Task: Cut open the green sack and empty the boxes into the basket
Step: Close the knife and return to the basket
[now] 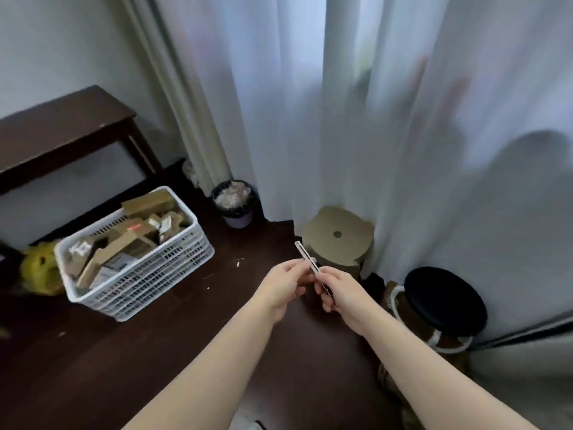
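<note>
Both hands pinch the knife [311,264] w/ closed fingers: left hand [285,287], right hand [339,291]. Basket [161,268] of boxes [124,243] sits left.

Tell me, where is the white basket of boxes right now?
In the head view the white basket sits on the dark floor at the left, below the dark wooden table, with the small bin to its right.
</note>
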